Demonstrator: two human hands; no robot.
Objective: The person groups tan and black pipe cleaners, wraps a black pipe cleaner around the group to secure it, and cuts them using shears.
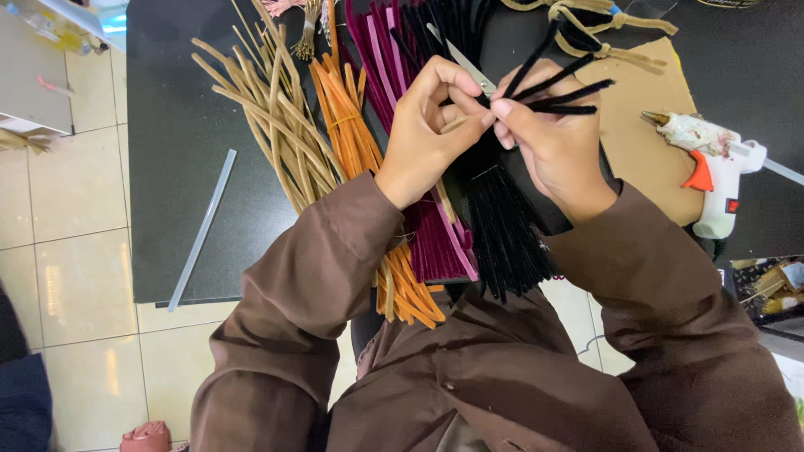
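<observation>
Hands in brown sleeves meet over a black mat (176, 184) laid on a pale tiled floor (75, 251), seen from above. The left hand (423, 134) is closed around a pair of scissors (461, 60), thumb and fingers through the handles, the silver blades pointing up and away. The right hand (557, 146) pinches a few black pipe cleaners (565, 88) between thumb and fingertips, just beside the scissor blades; their fuzzy ends fan out to the right. Both hands touch at the fingertips.

Under the hands lie bundles of pipe cleaners side by side on the mat: a tan bundle (272, 117) furthest left, an orange bundle (347, 125) next to it, a magenta bundle (435, 243) partly hidden by the left wrist, and a thick black bundle (507, 234) below the right hand, its ends reaching over the mat's near edge.

A clear glue stick (201, 230) lies on the mat's left part, well apart from the hands. To the right, a sheet of brown cardboard (645, 151) rests on the mat, with a white glue gun (712, 172) with an orange trigger lying partly on it. Tan twisted pipe cleaners (603, 29) sit at the top edge near the cardboard
</observation>
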